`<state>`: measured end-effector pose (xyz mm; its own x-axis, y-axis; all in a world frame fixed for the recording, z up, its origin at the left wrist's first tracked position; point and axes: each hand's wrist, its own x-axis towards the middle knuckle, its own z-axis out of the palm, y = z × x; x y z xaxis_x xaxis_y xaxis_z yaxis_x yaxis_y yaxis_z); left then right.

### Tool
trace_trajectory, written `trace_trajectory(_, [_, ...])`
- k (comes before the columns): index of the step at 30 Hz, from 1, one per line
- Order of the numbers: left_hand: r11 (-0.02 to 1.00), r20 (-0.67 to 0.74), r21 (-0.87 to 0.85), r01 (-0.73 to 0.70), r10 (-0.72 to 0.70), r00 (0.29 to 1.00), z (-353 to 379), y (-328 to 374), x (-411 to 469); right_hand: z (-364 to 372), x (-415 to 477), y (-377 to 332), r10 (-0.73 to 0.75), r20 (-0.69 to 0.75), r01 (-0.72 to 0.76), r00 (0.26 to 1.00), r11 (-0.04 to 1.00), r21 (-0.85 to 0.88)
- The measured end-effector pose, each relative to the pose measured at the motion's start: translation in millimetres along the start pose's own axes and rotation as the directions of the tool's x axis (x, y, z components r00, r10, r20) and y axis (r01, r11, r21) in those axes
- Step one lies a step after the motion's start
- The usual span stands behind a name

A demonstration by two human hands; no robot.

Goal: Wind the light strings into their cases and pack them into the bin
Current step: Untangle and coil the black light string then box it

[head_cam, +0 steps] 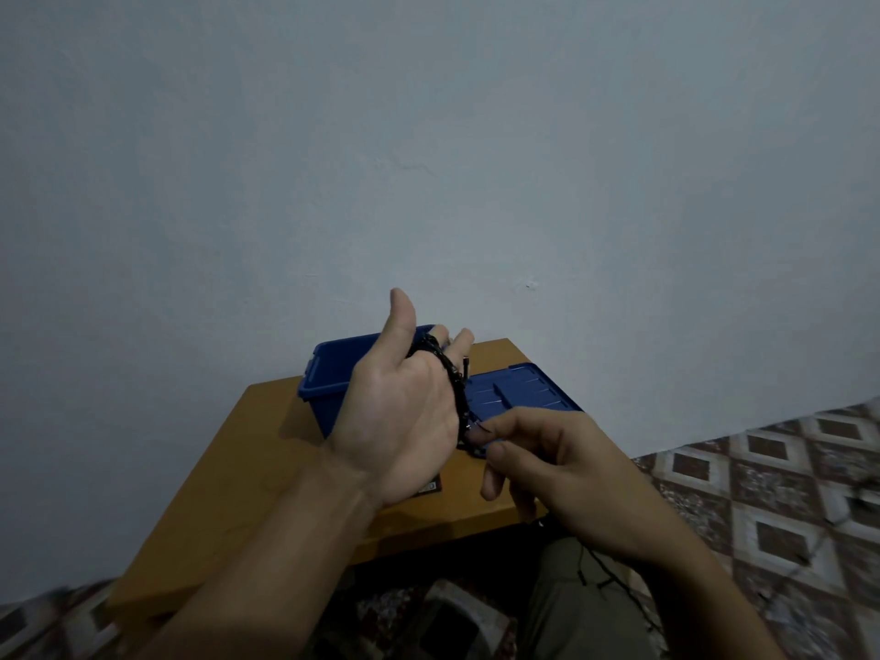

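Black wire light string coils lengthwise round our straight-fingered left hand; our right hand pinches its free run just below that coil.

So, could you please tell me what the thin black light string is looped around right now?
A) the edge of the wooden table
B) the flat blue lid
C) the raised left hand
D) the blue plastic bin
C: the black light string loops around the raised, straight-fingered left hand, while the right hand pinches it near the left palm's heel, in front of the blue plastic bin.
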<state>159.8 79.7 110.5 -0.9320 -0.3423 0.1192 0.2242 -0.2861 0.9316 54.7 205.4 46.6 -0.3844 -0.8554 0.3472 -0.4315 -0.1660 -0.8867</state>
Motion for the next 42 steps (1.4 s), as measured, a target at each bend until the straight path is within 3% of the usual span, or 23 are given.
trace_trajectory(6, [0.973,-0.027,0.225,0.042,-0.037,0.999,-4,-5,2,-1,0,1,-0.046,-0.204,0.083,0.978,0.98,0.18])
trace_trajectory(14, [0.921,-0.069,0.372,0.118,-0.099,0.993,3,-6,3,-2,-2,2,-0.107,-0.177,0.137,0.978,0.976,0.168])
trace_trajectory(17, [0.861,-0.093,0.49,0.14,-0.108,0.99,-6,-9,8,-4,-2,1,-0.083,-0.161,0.097,0.983,0.992,0.081])
trace_trajectory(20, [0.785,-0.132,0.602,0.147,-0.084,0.988,-15,-12,13,-8,-1,1,-0.07,-0.232,0.054,0.97,0.996,-0.074])
trace_trajectory(25, [0.762,-0.172,0.604,0.235,-0.164,0.971,-14,-17,14,-8,1,6,-0.214,-0.357,0.077,0.909,0.93,-0.36])
trace_trajectory(29, [0.687,-0.073,0.668,0.286,-0.321,0.944,-18,-16,12,-2,1,1,-0.419,-0.403,0.222,0.813,0.865,-0.451])
trace_trajectory(33, [0.675,-0.005,0.671,0.306,-0.409,0.913,-13,-7,5,0,3,2,-0.477,-0.433,0.254,0.765,0.841,-0.478])
trace_trajectory(37, [0.722,0.074,0.609,0.328,-0.463,0.883,-18,-2,5,-1,3,4,-0.389,-0.429,0.254,0.815,0.906,-0.338])
trace_trajectory(42, [0.768,0.195,0.547,0.334,-0.505,0.841,-17,-1,-2,-4,4,8,-0.289,-0.314,0.243,0.904,0.954,-0.176])
